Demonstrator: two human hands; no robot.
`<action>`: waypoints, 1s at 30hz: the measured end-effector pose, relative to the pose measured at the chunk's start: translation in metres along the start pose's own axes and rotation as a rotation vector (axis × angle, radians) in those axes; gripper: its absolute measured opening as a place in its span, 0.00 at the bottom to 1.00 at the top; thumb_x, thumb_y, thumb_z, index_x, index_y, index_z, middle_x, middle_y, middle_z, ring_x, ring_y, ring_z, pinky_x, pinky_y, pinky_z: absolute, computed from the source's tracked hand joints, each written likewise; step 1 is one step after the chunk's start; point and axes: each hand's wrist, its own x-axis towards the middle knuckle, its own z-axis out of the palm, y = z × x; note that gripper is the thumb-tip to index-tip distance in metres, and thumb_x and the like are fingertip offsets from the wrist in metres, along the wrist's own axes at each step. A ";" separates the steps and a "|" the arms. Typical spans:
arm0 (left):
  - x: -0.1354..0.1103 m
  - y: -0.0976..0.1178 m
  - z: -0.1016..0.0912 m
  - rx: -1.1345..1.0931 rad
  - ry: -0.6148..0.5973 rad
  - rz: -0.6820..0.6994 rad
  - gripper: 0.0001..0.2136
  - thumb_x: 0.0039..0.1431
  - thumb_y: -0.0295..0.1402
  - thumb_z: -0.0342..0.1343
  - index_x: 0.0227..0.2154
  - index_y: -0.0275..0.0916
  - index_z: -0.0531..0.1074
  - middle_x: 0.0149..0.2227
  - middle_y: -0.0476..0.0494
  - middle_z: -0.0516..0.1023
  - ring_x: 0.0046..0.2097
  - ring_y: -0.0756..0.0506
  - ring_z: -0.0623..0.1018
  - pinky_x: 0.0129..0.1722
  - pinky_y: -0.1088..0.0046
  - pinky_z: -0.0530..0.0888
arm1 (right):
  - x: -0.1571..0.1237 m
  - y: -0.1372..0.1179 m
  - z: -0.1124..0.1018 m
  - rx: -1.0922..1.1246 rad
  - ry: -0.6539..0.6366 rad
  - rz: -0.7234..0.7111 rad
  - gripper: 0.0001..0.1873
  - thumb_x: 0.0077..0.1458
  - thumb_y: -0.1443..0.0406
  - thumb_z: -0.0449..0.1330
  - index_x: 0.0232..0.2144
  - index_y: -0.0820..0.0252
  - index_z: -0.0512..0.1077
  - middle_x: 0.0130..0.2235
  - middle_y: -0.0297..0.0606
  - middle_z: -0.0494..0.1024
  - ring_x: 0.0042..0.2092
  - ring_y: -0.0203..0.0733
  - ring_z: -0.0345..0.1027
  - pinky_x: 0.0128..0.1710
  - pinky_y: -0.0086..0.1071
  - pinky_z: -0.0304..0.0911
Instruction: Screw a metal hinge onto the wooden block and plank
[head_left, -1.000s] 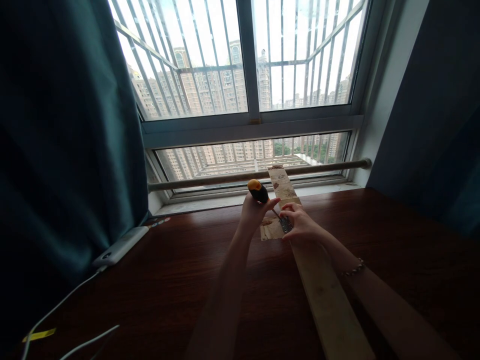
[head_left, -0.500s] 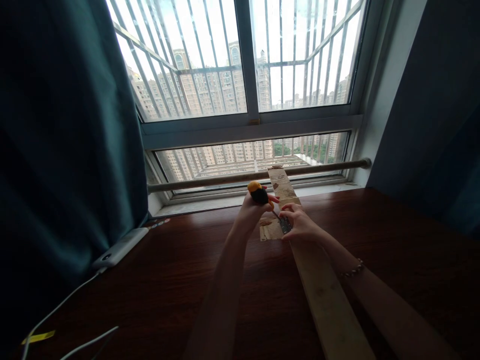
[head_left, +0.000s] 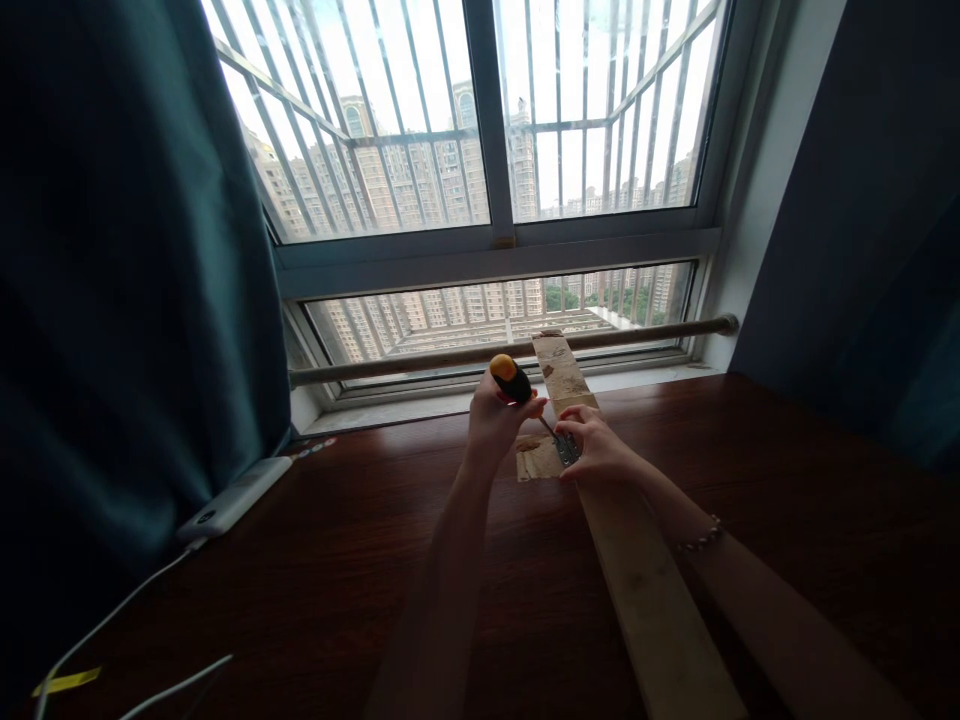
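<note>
My left hand (head_left: 491, 428) is wrapped round the yellow-and-black handle of a screwdriver (head_left: 512, 381). Its shaft slants down to the right, the tip at a metal hinge (head_left: 565, 449) with holes. Thumb and fingers of my right hand (head_left: 601, 450) grip the hinge's edges and press it in place. Under it run a long pale wooden plank (head_left: 651, 590) and a short wooden piece (head_left: 534, 460) that juts out to the left. Whether the tip sits in a screw is too small to tell.
The plank's far end reaches the metal rail (head_left: 420, 366) before the barred window. On the dark wooden tabletop (head_left: 315, 590), a white power strip (head_left: 234, 498) with a cable lies at left beside the dark curtain (head_left: 225, 300). A yellow strip (head_left: 67, 682) lies near front left.
The screwdriver handle has tilted slightly, and my left hand has turned round it. My right hand stays at the hinge. The whole view has shifted a little.
</note>
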 end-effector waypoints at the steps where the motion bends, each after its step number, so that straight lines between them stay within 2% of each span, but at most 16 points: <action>1: -0.001 0.002 0.000 -0.034 -0.038 -0.024 0.17 0.33 0.27 0.63 0.31 0.36 0.66 0.27 0.48 0.75 0.30 0.46 0.76 0.31 0.71 0.71 | 0.000 0.000 0.000 -0.001 0.004 0.000 0.34 0.22 0.55 0.71 0.39 0.54 0.73 0.48 0.39 0.61 0.53 0.53 0.51 0.53 0.43 0.51; 5: -0.005 0.005 0.003 -0.186 -0.223 -0.075 0.12 0.35 0.22 0.57 0.28 0.35 0.68 0.29 0.46 0.76 0.38 0.44 0.76 0.39 0.68 0.70 | 0.000 -0.001 0.000 -0.010 0.003 -0.007 0.35 0.22 0.55 0.71 0.40 0.53 0.73 0.48 0.39 0.61 0.52 0.53 0.51 0.53 0.44 0.51; 7: -0.005 0.003 0.006 -0.217 -0.249 -0.067 0.09 0.36 0.22 0.56 0.25 0.35 0.68 0.28 0.47 0.75 0.39 0.45 0.75 0.39 0.69 0.70 | 0.000 0.000 -0.001 -0.019 0.001 -0.012 0.35 0.22 0.54 0.71 0.40 0.53 0.72 0.48 0.39 0.61 0.52 0.53 0.51 0.53 0.43 0.51; 9: -0.003 -0.001 0.009 -0.188 -0.217 -0.074 0.09 0.35 0.24 0.59 0.24 0.35 0.68 0.27 0.47 0.74 0.35 0.46 0.75 0.36 0.70 0.70 | 0.001 0.001 -0.001 -0.028 -0.005 -0.021 0.36 0.23 0.54 0.71 0.40 0.54 0.72 0.48 0.40 0.61 0.52 0.53 0.51 0.53 0.43 0.52; 13: 0.004 -0.012 0.006 0.004 -0.134 -0.097 0.15 0.31 0.28 0.65 0.26 0.35 0.67 0.23 0.50 0.73 0.26 0.49 0.73 0.27 0.74 0.68 | 0.001 0.003 -0.001 -0.032 -0.017 -0.026 0.35 0.23 0.54 0.71 0.40 0.54 0.72 0.48 0.40 0.61 0.51 0.52 0.53 0.53 0.43 0.52; 17: 0.007 -0.021 -0.005 0.170 -0.080 -0.024 0.15 0.31 0.32 0.66 0.26 0.36 0.68 0.20 0.51 0.73 0.25 0.48 0.73 0.26 0.74 0.68 | 0.001 0.002 -0.002 -0.044 -0.016 -0.016 0.35 0.23 0.55 0.71 0.40 0.54 0.72 0.49 0.40 0.60 0.52 0.53 0.52 0.54 0.43 0.51; 23: 0.006 -0.015 -0.010 0.077 -0.002 -0.017 0.18 0.30 0.31 0.66 0.28 0.36 0.69 0.26 0.45 0.77 0.30 0.44 0.77 0.30 0.70 0.71 | 0.000 0.001 -0.002 -0.052 -0.028 -0.007 0.35 0.25 0.55 0.71 0.41 0.56 0.71 0.49 0.40 0.61 0.52 0.52 0.52 0.53 0.42 0.52; 30: -0.002 0.006 -0.005 -0.125 -0.094 -0.123 0.22 0.32 0.22 0.62 0.36 0.35 0.66 0.28 0.45 0.78 0.30 0.45 0.77 0.34 0.66 0.71 | 0.001 0.003 -0.001 -0.051 -0.032 -0.004 0.37 0.24 0.54 0.71 0.42 0.56 0.71 0.50 0.41 0.60 0.53 0.53 0.51 0.54 0.43 0.51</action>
